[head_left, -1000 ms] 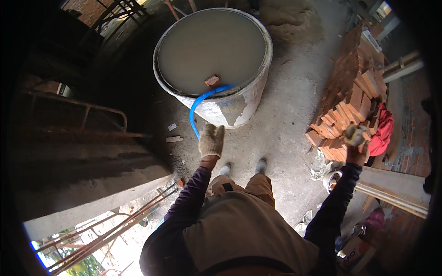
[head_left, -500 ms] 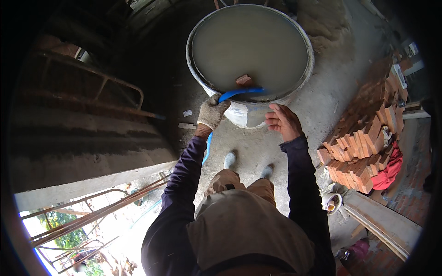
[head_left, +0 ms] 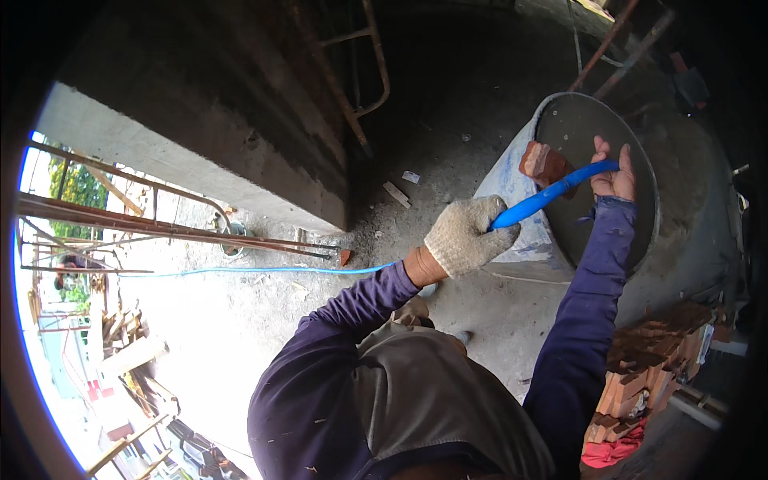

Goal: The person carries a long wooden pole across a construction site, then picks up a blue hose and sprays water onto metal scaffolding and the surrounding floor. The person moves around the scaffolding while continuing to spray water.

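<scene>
My left hand [head_left: 474,234], in a pale knitted work glove, is closed around a blue hose [head_left: 538,206]. My bare right hand [head_left: 614,174] is at the hose's far end, over the drum, its fingers curled against it. The large round drum [head_left: 512,169] has a pale, stained wall and holds murky grey water [head_left: 596,128]. A reddish piece of brick [head_left: 546,162] sits at the drum's near rim, partly behind the hose. From below my left wrist the thinner-looking blue hose runs away to the left across the ground.
Stacked red bricks [head_left: 652,360] stand at the lower right, with red cloth [head_left: 612,448] beside them. A concrete beam [head_left: 200,152] and rusty metal bars [head_left: 160,224] occupy the left. More metal frames [head_left: 384,64] stand at the back.
The view has swung, so the drum now appears farther right. My right hand has moved from outside the rim to the hose's end over the water. My left hand still grips the hose.
</scene>
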A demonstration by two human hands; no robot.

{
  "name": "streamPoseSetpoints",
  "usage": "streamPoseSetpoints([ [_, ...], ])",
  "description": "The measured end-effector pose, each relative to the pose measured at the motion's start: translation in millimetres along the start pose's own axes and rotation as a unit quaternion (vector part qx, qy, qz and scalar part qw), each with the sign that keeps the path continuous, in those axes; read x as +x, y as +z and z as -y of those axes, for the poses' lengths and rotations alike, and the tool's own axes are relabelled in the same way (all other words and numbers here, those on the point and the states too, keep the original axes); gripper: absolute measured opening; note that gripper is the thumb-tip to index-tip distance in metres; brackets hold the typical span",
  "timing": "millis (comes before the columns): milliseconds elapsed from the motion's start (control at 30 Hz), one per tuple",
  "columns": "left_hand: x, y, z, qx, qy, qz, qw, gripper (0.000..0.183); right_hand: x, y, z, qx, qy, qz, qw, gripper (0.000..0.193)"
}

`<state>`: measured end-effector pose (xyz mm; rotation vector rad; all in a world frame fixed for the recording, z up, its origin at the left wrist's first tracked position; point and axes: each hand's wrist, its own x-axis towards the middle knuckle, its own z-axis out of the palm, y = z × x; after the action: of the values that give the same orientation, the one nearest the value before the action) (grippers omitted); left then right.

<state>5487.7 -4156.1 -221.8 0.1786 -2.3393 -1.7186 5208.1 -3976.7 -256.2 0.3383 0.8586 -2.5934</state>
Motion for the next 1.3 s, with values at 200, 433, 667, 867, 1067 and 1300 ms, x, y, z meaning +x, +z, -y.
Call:
streamPoseSetpoints([
  [200,-160.1,-49.9,30.2,0.156,-0.047,-0.108,0.981,0.024,-1.7,53.1,-159.7,-0.166,0.156,-0.072,0.971,0.068],
  [433,-389.9,-44.6,0.8,0.193,-0.331,-0.297,0.875,0.031,-35.8,47.1,-319.2,-0.271,0.069,0.066,0.958,0.055],
  [667,-583.8,-24.1,0.3,0.283,-0.481,-0.524,0.644,0.029,-75.1,90.5,-405.7,-0.274,0.185,0.164,0.93,0.039],
  [867,-769.5,-26.9,42.7,0.175,-0.571,-0.642,0.481,0.026,-203.2,103.5,-521.7,-0.31,0.213,0.224,0.899,0.038],
  [1067,-877.9,-63.7,125.5,0.142,-0.773,-0.387,0.482,0.032,-384.3,81.0,-644.8,-0.338,0.525,0.208,0.753,0.045],
  [1300,-709.6,-210.0,191.6,0.189,-0.445,-0.439,0.757,0.078,-493.3,53.7,-714.9,-0.245,0.488,0.129,0.828,0.039],
])
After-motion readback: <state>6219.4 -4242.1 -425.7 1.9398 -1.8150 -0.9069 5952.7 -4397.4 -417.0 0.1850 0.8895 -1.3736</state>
